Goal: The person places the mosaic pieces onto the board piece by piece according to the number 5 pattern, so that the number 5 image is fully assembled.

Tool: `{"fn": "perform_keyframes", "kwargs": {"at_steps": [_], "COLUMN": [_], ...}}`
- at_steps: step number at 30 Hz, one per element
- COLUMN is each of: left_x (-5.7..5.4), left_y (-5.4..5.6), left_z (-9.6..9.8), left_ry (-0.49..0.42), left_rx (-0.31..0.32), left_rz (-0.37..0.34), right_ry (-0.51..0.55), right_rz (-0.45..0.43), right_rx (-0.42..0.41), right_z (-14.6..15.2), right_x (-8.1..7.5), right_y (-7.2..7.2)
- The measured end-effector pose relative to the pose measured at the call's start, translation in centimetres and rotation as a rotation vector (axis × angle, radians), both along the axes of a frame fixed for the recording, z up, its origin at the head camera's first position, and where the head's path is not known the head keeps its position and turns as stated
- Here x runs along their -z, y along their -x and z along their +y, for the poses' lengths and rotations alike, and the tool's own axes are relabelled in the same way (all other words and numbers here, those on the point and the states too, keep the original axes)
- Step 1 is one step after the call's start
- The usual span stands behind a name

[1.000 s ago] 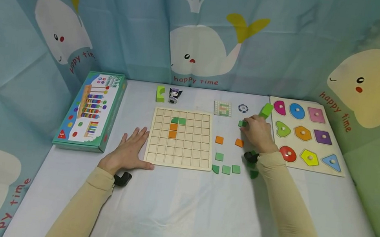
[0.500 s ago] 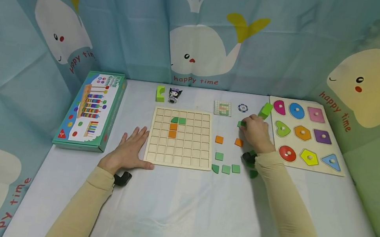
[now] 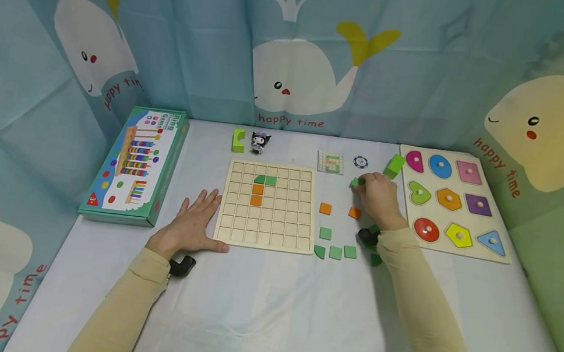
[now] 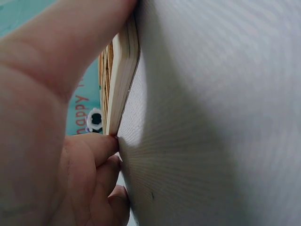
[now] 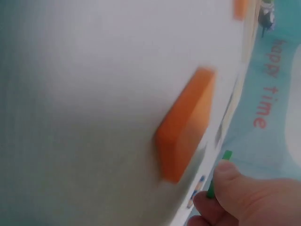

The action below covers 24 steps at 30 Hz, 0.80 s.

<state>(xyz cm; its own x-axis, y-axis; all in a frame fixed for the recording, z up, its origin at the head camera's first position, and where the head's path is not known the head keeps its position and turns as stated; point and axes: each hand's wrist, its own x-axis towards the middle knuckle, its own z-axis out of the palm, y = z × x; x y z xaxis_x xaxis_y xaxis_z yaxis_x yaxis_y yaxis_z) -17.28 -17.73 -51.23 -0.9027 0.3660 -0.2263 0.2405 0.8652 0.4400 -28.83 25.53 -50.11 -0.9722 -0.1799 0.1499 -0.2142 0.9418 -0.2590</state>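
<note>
My left hand [image 3: 188,226] lies with fingers spread at the left edge of a wooden grid board [image 3: 286,223]. In the left wrist view its thumb and a fingertip meet the edge of the board [image 4: 123,77]. Set in the grid are a green quarter-round tile [image 3: 260,179], a green square tile [image 3: 271,180] and two orange tiles [image 3: 257,194]. Right of the board, my right hand [image 3: 380,200] pinches a green tile [image 3: 355,182]. The right wrist view shows that green tile [image 5: 227,155] edge-on between thumb and finger, with an orange tile [image 5: 186,127] on the table nearby.
Loose green tiles [image 3: 336,252] and orange tiles [image 3: 325,209] lie right of the board. Behind stand a pattern card [image 3: 330,162], poker chip [image 3: 360,162], figurine [image 3: 258,142] and green blocks [image 3: 394,166]. A shape puzzle [image 3: 445,219] lies right, a game box [image 3: 135,164] left.
My right hand has shifted slightly left with the green tile, which now looks tilted. The left hand stays where it was at the board's edge.
</note>
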Motion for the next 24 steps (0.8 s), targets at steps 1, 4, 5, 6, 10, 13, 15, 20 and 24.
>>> {"fn": "perform_keyframes", "kwargs": {"at_steps": [1, 4, 5, 6, 10, 13, 15, 20, 24], "left_x": [0.0, 0.1, 0.1, 0.1, 0.2, 0.1, 0.1, 0.1, 0.1], "left_y": [0.0, 0.0, 0.0, 0.0, 0.1, 0.1, 0.1, 0.0, 0.0], "left_z": [0.0, 0.0, 0.0, 0.0, 0.0, 0.0, 0.0, 0.0, 0.0], "left_ry": [-0.001, -0.004, -0.006, -0.006, -0.006, -0.008, -0.008, -0.013, -0.019], "left_rx": [0.000, -0.001, -0.001, 0.000, 0.001, 0.001, 0.001, -0.002, -0.001], "left_rz": [-0.001, -0.005, -0.005, -0.004, -0.001, 0.000, -0.003, -0.005, 0.001], "right_ry": [0.008, 0.029, 0.032, 0.033, 0.045, 0.041, 0.036, 0.045, 0.064], "right_rz": [0.007, 0.033, 0.044, 0.054, 0.091, 0.100, 0.105, 0.128, 0.122], "right_rx": [-0.008, -0.040, -0.053, -0.065, -0.116, -0.140, -0.155, -0.218, -0.252], "right_z": [-0.1, -0.6, -0.9, -1.1, -2.2, -3.0, -3.5, -4.7, -5.7], "right_x": [0.0, -0.1, -0.1, -0.2, -0.6, -0.9, -1.0, -1.1, -1.2], "right_y": [0.0, -0.2, -0.2, -0.3, -0.6, -0.8, -0.9, -1.2, -1.5]}}
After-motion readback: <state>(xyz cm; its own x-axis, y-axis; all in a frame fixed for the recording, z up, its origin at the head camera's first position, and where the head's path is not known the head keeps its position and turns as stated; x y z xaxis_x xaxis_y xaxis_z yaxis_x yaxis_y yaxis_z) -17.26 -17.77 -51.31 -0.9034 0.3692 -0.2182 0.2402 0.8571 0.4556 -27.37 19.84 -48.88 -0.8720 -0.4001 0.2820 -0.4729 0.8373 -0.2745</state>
